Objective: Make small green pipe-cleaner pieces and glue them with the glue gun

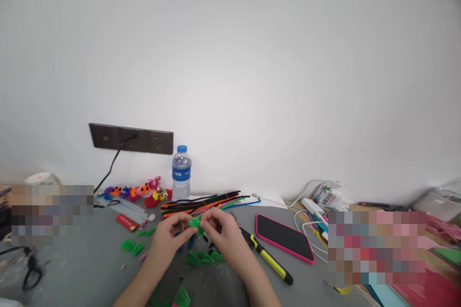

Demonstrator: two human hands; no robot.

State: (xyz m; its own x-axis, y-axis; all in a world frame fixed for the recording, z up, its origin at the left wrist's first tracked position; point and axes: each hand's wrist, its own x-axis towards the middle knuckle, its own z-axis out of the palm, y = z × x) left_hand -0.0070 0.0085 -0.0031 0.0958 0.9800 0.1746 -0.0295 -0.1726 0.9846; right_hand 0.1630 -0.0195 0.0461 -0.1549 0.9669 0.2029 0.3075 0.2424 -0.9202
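Observation:
My left hand (176, 234) and my right hand (218, 228) meet above the middle of the grey table. Between their fingertips they pinch a small looped piece of green pipe cleaner (196, 224). Both hands are closed on it, and the fingers hide part of its shape. Just below my hands lie several folded green pipe cleaner loops (206, 257). More green loops (132, 246) rest to the left of my left wrist. Nearer to me is a larger green piece (182, 296) with some pink at its base.
Bundled pipe cleaners (201, 204) and a water bottle (182, 172) stand behind my hands. Right lie a yellow-black tool (272, 261) and a pink-edged phone (284, 238). Left are colourful fuzzy figures (144, 190), translucent glue sticks (131, 212), a red packet (127, 222) and scissors (32, 273).

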